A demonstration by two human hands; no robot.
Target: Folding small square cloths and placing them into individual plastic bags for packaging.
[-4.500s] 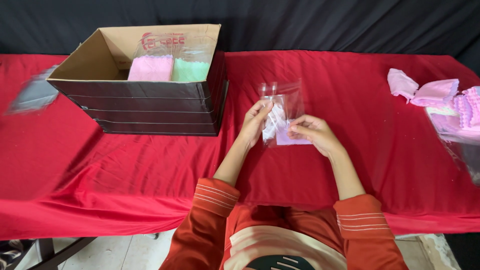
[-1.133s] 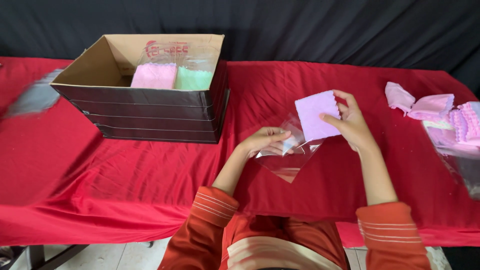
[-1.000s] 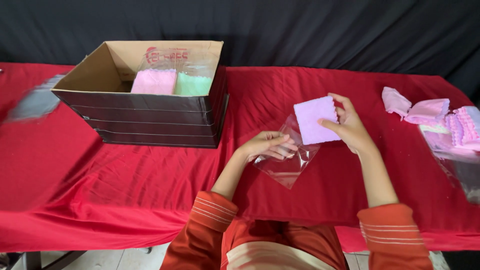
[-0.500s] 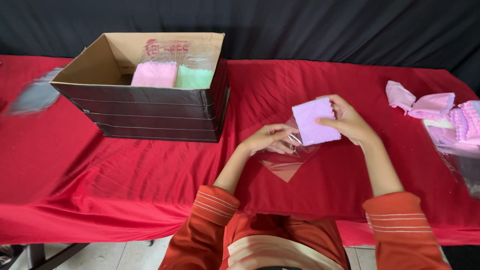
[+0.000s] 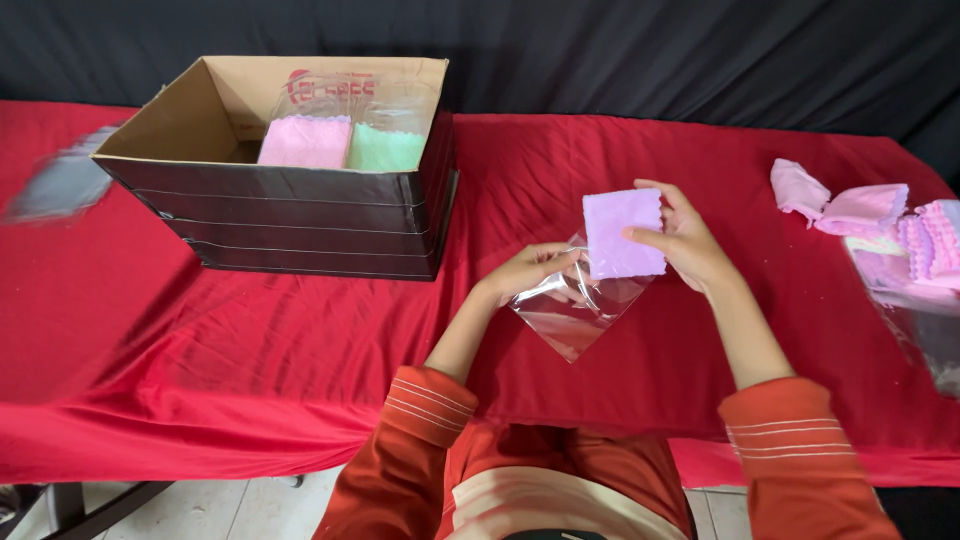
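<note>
Folded cloth (image 5: 622, 234): small, square, pale lilac, scalloped edge; pinched upright by the right hand (image 5: 685, 240), its lower edge at the mouth of a clear plastic bag (image 5: 578, 312). The left hand (image 5: 530, 272) pinches the bag's rim. Both well right of the cardboard box (image 5: 300, 215).

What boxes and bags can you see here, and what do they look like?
Cardboard box: back left on the red table, open top, brown inside, dark outside, red print on the inner wall.
Clear bag: held by the left hand, see-through, glossy.
Clear bags: right edge, see-through, partly cut off.
</note>
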